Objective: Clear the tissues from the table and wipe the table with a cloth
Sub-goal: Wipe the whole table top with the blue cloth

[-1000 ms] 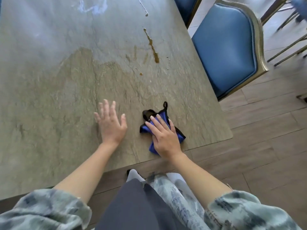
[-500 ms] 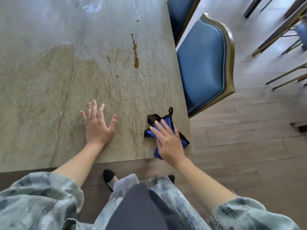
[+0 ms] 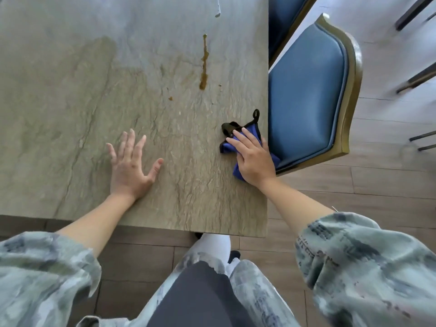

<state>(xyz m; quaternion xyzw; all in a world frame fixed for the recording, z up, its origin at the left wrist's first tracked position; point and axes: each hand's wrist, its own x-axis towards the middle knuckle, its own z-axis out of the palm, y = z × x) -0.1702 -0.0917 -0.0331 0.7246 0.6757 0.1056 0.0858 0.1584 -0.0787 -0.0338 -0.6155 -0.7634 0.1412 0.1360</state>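
A blue cloth (image 3: 253,131) with black trim and a small loop lies crumpled at the right edge of the stone table (image 3: 70,102). My right hand (image 3: 253,158) presses flat on top of it, fingers spread over the fabric, part of the cloth hanging past the edge. My left hand (image 3: 133,165) rests palm down on the bare tabletop to the left, fingers apart, holding nothing. A long brown spill streak (image 3: 204,64) with small drops below it marks the table beyond the cloth. No tissues show in this view.
A blue padded chair (image 3: 309,93) with a gold frame stands close against the table's right edge, a second chair (image 3: 280,17) behind it. A wet darker patch (image 3: 99,57) covers the table's left middle. Wooden floor lies below and to the right.
The view has swung so the table's near right corner and the chair sit closer. My right hand has slid the cloth toward the right edge. My left hand stays flat.
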